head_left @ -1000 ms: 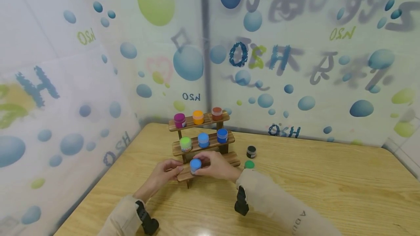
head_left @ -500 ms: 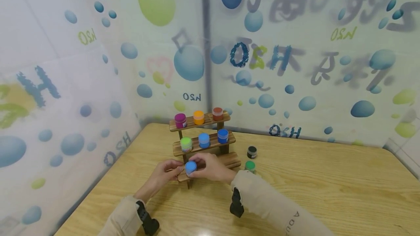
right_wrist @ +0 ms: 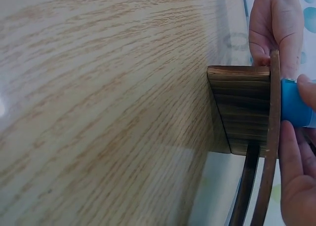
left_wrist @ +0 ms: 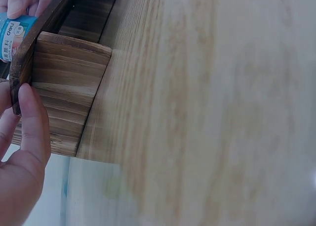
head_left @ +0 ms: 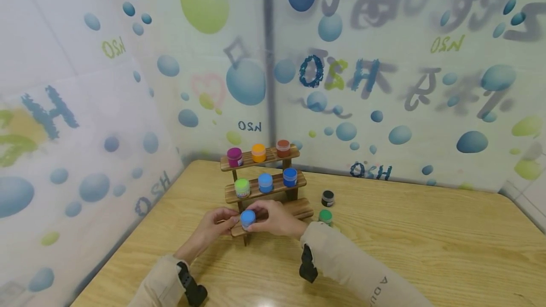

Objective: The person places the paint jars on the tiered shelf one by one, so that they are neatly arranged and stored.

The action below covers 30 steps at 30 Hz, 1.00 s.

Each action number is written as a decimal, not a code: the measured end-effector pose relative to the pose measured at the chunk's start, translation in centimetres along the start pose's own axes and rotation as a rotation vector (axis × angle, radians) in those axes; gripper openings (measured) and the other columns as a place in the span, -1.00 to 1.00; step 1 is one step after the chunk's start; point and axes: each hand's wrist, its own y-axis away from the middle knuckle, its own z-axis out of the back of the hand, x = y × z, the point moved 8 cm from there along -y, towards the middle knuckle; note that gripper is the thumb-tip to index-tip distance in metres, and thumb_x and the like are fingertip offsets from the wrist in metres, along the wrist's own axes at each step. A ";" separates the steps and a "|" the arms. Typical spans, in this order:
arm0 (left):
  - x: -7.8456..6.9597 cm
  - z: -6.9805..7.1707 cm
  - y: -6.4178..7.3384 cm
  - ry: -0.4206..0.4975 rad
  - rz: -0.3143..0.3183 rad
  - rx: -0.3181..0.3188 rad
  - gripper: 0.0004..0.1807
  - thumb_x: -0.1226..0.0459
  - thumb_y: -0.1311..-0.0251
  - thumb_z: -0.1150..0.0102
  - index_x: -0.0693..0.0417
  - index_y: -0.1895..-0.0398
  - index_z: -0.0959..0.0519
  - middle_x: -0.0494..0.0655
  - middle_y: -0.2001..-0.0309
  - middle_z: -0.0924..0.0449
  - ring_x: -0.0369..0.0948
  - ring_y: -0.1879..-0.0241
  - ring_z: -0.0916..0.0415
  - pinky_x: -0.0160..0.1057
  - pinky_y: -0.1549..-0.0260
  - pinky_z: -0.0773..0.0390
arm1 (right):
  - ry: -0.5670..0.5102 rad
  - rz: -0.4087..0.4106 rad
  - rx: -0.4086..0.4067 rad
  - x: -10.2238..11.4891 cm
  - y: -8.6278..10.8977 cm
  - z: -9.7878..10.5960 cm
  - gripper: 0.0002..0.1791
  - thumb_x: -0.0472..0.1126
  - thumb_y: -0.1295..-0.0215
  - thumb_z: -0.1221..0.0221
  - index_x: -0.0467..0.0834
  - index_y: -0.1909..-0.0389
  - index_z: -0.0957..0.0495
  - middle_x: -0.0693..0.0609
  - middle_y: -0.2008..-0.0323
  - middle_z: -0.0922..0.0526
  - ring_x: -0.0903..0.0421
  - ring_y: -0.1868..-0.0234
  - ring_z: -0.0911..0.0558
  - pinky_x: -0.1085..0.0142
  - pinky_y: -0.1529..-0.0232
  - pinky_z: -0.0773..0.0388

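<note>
A light blue paint jar [head_left: 248,219] stands at the left end of the lowest step of a three-tier wooden rack [head_left: 300,208]. My right hand [head_left: 275,218] holds this jar between thumb and fingers from the right. With thumb and fingers, my left hand [head_left: 213,224] pinches the left end of the same step. In the left wrist view the jar [left_wrist: 15,38] shows a printed label, and the left thumb [left_wrist: 33,119] presses the plank's edge. In the right wrist view the jar [right_wrist: 296,103] sits against the plank, fingers on both sides of it.
Purple [head_left: 234,157], orange [head_left: 258,153] and brown [head_left: 283,148] jars line the top step. Light green [head_left: 242,187], blue [head_left: 265,183] and dark blue [head_left: 290,177] jars fill the middle one. A black jar [head_left: 327,198] and a green jar [head_left: 325,217] stand on the table right of the rack.
My right hand has moved the light blue jar a little to the left along the lowest step, then stayed nearly still. My left hand has kept its place on the step's end.
</note>
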 end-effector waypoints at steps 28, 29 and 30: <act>0.0 0.0 0.0 0.004 0.007 -0.010 -0.68 0.30 -0.16 -0.08 0.41 0.12 -0.45 0.17 0.13 -0.49 -0.23 0.26 -0.44 -0.29 0.36 -0.51 | -0.006 0.005 0.006 0.0 0.6 0.3 -0.55 -0.29 0.01 -0.28 -0.25 0.04 -0.45 -0.03 0.17 -0.55 0.10 0.15 -0.53 0.46 0.22 -0.47; 0.0 0.0 0.0 0.005 0.011 -0.013 -0.68 0.30 -0.16 -0.08 0.41 0.12 -0.45 0.17 0.13 -0.49 -0.23 0.26 -0.44 -0.29 0.36 -0.51 | 0.000 0.009 0.005 0.0 0.7 0.4 -0.55 -0.29 -0.01 -0.28 -0.25 0.03 -0.44 -0.04 0.16 -0.54 0.10 0.14 -0.53 0.47 0.22 -0.47; 0.0 0.0 0.0 0.007 0.016 -0.016 -0.69 0.30 -0.16 -0.09 0.41 0.13 -0.45 0.16 0.13 -0.49 -0.24 0.27 -0.44 -0.29 0.36 -0.51 | 0.002 0.013 0.005 0.0 0.8 0.6 -0.54 -0.29 -0.02 -0.27 -0.27 0.01 -0.43 -0.05 0.14 -0.54 0.08 0.14 -0.52 0.46 0.21 -0.47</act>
